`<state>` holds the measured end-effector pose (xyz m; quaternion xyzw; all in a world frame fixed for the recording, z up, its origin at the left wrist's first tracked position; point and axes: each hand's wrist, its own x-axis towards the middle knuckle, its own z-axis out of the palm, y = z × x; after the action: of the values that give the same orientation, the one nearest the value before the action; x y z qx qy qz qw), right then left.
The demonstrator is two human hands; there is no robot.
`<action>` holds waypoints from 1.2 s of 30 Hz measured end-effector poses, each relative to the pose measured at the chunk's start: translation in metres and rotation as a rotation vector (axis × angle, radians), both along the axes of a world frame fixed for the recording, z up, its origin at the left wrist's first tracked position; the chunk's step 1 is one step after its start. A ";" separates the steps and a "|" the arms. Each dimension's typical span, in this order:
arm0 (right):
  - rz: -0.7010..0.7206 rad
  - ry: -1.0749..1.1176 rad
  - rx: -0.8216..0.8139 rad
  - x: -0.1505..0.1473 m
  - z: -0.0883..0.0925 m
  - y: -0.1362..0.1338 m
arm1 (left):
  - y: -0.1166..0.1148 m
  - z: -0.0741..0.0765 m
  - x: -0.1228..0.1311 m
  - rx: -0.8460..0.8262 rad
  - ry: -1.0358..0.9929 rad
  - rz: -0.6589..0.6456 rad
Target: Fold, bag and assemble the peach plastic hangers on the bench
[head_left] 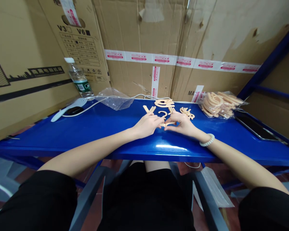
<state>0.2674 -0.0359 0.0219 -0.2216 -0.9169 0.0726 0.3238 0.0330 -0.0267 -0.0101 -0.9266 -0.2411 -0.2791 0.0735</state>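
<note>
Bit left of centre on the blue tabletop (pixel 106 125) there's a couple of loose strips (pixel 149 109), then the left hand (pixel 148 125) pinching a pale curved piece (pixel 170 123) mid-frame, right hand (pixel 183 124) pinching it too. Looks like that one's still in progress, with plenty left: small pile (pixel 186 112) right of centre, bulging clear bag (pixel 219 104) at the right. Fingers hide the piece's ends, and whether it's joined to anything, can't tell.

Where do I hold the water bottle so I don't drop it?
Probably around the green label, coming from the blue table's front side. The bottle stands upright, its round body lets your fingers wrap around, and a cardboard box stands behind it.
</note>
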 end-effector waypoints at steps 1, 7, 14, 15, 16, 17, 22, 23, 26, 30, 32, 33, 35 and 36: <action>-0.003 0.004 -0.008 0.000 0.001 -0.001 | 0.001 0.000 0.000 -0.003 -0.006 -0.002; -0.022 0.077 -0.111 -0.003 0.004 -0.005 | 0.000 0.005 -0.002 -0.012 -0.043 -0.023; -0.247 0.275 -0.249 0.013 -0.001 0.012 | 0.010 0.026 -0.021 -0.052 -0.214 0.020; -0.264 0.291 -0.246 0.016 -0.002 0.015 | 0.015 0.027 -0.026 -0.046 -0.233 0.040; -0.275 0.307 -0.250 0.018 -0.003 0.018 | 0.022 0.028 -0.031 -0.040 -0.234 0.062; -0.280 0.320 -0.256 0.019 -0.004 0.021 | 0.029 0.027 -0.036 -0.039 -0.221 0.084; -0.282 0.309 -0.248 0.020 -0.003 0.024 | 0.058 0.016 -0.056 -0.070 -0.031 0.102; -0.281 0.302 -0.241 0.020 -0.003 0.024 | 0.061 0.014 -0.058 -0.067 0.022 0.098; -0.284 0.297 -0.240 0.020 -0.003 0.024 | 0.061 0.011 -0.059 -0.080 0.128 0.051; -0.304 0.291 -0.238 0.021 -0.005 0.027 | 0.056 0.012 -0.057 -0.197 0.084 -0.028; -0.304 0.262 -0.205 0.023 -0.007 0.028 | 0.053 0.013 -0.056 -0.280 0.031 -0.057; -0.301 0.240 -0.180 0.023 -0.007 0.028 | 0.052 0.014 -0.055 -0.308 0.012 -0.063; -0.279 0.180 -0.112 0.024 -0.007 0.029 | 0.049 0.016 -0.054 -0.320 0.007 -0.055; -0.258 0.144 -0.075 0.023 -0.007 0.029 | 0.048 0.017 -0.053 -0.310 0.020 -0.045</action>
<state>0.2907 -0.0071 0.0152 -0.3438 -0.8518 0.0802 0.3870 -0.0203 0.0210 0.0067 -0.9348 -0.2595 -0.2308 -0.0743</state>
